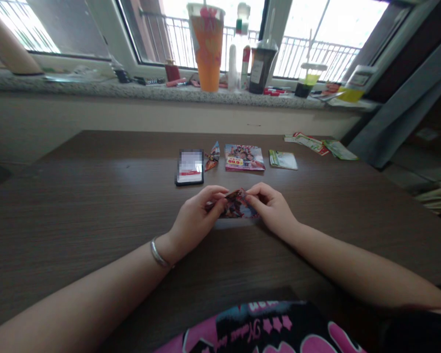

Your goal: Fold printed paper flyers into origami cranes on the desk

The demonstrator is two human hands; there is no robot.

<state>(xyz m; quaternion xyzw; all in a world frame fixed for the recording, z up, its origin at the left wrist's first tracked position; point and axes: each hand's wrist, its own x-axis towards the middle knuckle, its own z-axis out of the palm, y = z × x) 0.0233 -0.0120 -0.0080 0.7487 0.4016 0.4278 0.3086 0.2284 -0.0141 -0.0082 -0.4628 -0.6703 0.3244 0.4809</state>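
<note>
Head view: the left hand, a silver bracelet on its wrist, and the right hand pinch a colourful printed paper from either side, thumbs towards the wearer, over the near-middle of the brown table. Beyond the paper, from left to right, lie a dark-framed device, a folded paper piece, a printed stack and a green-and-white packet. Whether the held paper touches the tabletop, I cannot tell.

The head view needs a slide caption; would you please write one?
Left hand and right hand together hold a colorful printed paper at a brown table.
</note>
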